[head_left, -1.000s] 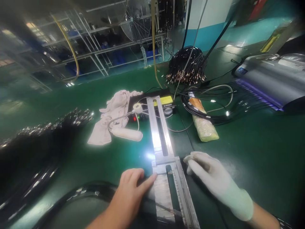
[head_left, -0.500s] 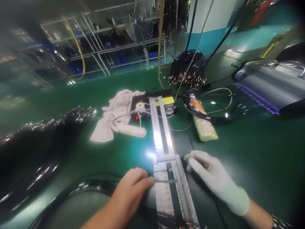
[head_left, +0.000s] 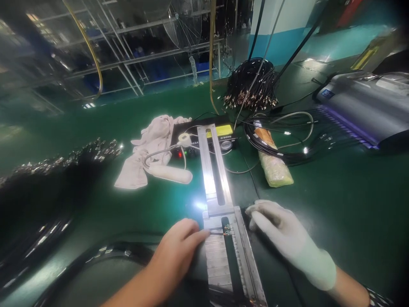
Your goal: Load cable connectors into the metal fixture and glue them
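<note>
My bare left hand point(head_left: 180, 245) pinches a thin black cable point(head_left: 217, 233) at the left edge of a metal fixture point(head_left: 219, 260). The cable's stripped metal end reaches over the dark slot. Right beside it, another cable end point(head_left: 228, 227) lies across the same slot. My right hand point(head_left: 281, 234), in a white glove, rests just right of the fixture with thumb and fingers curled together. Whatever is between those fingertips, if anything, is hidden.
Behind the fixture sits a black control box point(head_left: 188, 147) with a white glove point(head_left: 153, 140) beside it. Cable bundles point(head_left: 60, 183) lie left, more point(head_left: 251, 85) at the back. A wrapped packet point(head_left: 276, 168) and a grey machine point(head_left: 361, 106) stand right.
My left hand has slid the cable a little up the fixture, so its end now lies closer to the other cable end. My right hand stays almost still. The view has shifted slightly.
</note>
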